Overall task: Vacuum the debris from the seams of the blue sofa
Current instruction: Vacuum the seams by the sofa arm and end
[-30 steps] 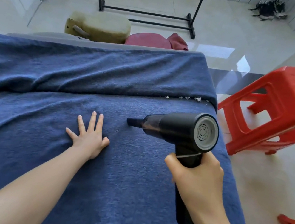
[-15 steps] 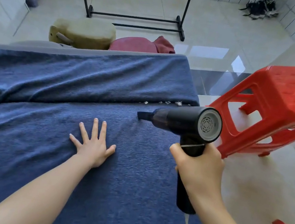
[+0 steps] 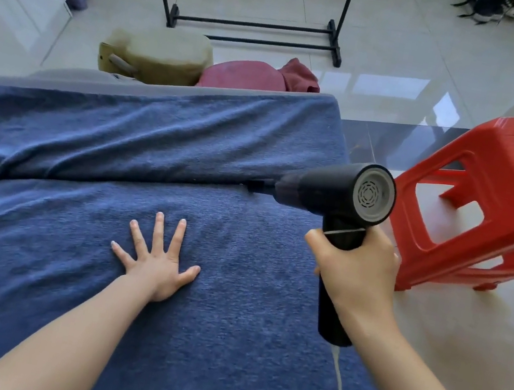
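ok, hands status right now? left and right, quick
Left hand: open, fingers spread flat, pressing on the blue sofa cover.
Right hand: closed around the handle of the black handheld vacuum, nozzle at the seam.

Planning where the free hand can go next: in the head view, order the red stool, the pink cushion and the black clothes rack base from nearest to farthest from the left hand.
From the left hand, flat on the blue sofa:
1. Pink cushion, behind the sofa back, straight ahead.
2. Red stool, on the floor to the right.
3. Black clothes rack base, farther back on the tiled floor.
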The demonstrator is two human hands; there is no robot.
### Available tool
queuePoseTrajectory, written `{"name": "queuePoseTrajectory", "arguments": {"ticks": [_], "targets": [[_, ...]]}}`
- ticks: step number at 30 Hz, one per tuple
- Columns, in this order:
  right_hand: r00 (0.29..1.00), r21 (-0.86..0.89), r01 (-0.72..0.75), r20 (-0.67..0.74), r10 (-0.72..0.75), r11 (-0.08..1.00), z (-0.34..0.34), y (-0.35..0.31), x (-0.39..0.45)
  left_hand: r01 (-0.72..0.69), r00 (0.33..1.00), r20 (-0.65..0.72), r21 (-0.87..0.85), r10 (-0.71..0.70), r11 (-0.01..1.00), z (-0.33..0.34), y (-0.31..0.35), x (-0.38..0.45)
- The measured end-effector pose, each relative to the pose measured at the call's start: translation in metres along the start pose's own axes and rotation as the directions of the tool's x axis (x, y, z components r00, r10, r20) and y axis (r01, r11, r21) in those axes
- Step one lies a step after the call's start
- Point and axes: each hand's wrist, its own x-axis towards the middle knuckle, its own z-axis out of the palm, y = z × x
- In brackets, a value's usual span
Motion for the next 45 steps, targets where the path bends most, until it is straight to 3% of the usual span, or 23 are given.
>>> {"name": "queuePoseTrajectory", "arguments": {"ticks": [6, 14, 37, 41, 45], "targets": [[0.999, -0.074, 0.031, 0.046, -0.028, 0.997, 0.004, -0.007, 0.009, -0.002, 1.0, -0.012, 0.015, 0.002, 1.0, 0.002, 0.0, 0.0], [0.972, -0.173, 0.196, 0.167, -0.167, 0.965, 0.01, -0.025, 0.011, -0.017, 1.0, -0.023, 0.018, 0.017, 1.0, 0.004, -0.001, -0.003], [0.974, -0.285, 0.202, 0.156, -0.162, 0.937, 0.012, -0.042, 0.012, -0.048, 0.999, 0.01, -0.014, 0.048, 0.999, 0.001, -0.004, 0.0], [0.947, -0.319, 0.293, 0.225, -0.228, 0.901, 0.009, -0.043, 0.011, -0.044, 0.999, 0.019, -0.011, 0.044, 0.999, 0.001, -0.005, -0.002], [0.865, -0.338, 0.487, 0.314, -0.391, 0.806, -0.002, -0.049, 0.019, -0.048, 0.999, 0.014, -0.017, 0.049, 0.999, 0.002, -0.005, -0.001]]}}
